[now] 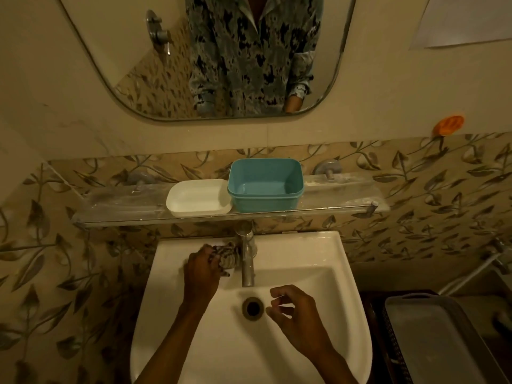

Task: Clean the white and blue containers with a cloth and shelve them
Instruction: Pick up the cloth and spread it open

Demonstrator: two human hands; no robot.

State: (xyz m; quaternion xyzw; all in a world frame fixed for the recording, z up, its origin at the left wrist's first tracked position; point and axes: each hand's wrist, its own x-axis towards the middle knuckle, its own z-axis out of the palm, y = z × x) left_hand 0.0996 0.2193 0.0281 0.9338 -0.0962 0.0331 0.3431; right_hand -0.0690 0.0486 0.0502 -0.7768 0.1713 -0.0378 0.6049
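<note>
— Surfaces first: what's in front of you?
— Your white sink sits low centre, under a glass shelf on leaf-patterned tiles.
— Containers?
— White container touching blue container, mid-frame, both empty. No writing is readable.
— Hands?
— Your left hand has its fingers clenched on the cloth beside the tap; your right hand is loosely spread, holding nothing.
</note>
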